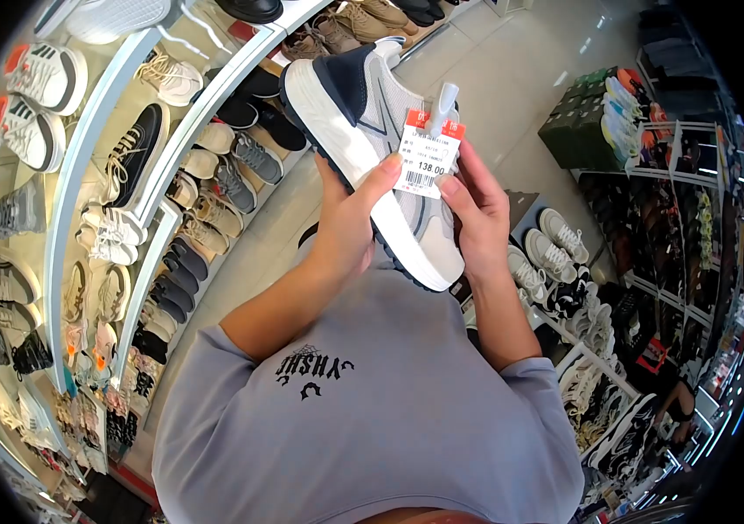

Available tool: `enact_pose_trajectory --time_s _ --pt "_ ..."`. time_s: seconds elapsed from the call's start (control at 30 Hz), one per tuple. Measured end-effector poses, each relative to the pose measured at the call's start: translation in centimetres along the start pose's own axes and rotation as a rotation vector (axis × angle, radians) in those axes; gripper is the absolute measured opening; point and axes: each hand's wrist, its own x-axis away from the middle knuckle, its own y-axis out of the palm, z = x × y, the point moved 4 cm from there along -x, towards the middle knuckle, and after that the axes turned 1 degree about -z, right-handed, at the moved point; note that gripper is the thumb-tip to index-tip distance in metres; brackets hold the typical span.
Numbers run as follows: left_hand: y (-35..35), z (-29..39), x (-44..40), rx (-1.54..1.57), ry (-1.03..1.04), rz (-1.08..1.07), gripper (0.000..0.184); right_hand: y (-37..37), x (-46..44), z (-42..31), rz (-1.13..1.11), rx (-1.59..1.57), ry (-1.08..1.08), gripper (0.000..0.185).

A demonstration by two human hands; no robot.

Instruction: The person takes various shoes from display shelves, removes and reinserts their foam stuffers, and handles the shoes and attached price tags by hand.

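Observation:
A grey sneaker (429, 229) with a white sole and a dark heel is held up in front of my chest, its toe pointing down toward me. My left hand (350, 210) grips it along the sole side, thumb pressed near the tag's edge. On the other side my right hand (481, 205) wraps round the upper, its thumb on the lower corner of the tag. The red-and-white price tag (425, 155), printed 138.00 above a barcode, lies flat against the shoe. A whitish plastic clip (444, 106) sticks up at the top of the tag.
Curved shelves (140, 113) full of shoes rise on the left. More sneakers (551, 253) stand on racks at the right, with a dark green box (574, 118) further back. Tiled floor (494, 70) runs between them. Another person's arm (679, 403) shows at the far right.

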Motion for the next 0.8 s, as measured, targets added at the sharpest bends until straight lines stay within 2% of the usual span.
enact_pose_trajectory --time_s 0.43,0.63,0.8 --pt "1.8 6.2 -14.0 0.041 0.032 -0.106 0.071 1.4 -14.8 -1.4 0.021 0.059 -0.033 0.054" --pt "0.3 8.2 -17.9 0.041 0.108 -0.006 0.071 2.6 -20.5 -0.5 -0.040 0.057 0.008 0.052" --pt "-0.8 8.0 -19.1 0.051 0.117 0.114 0.081 2.5 -22.8 0.7 -0.128 0.098 0.008 0.050"
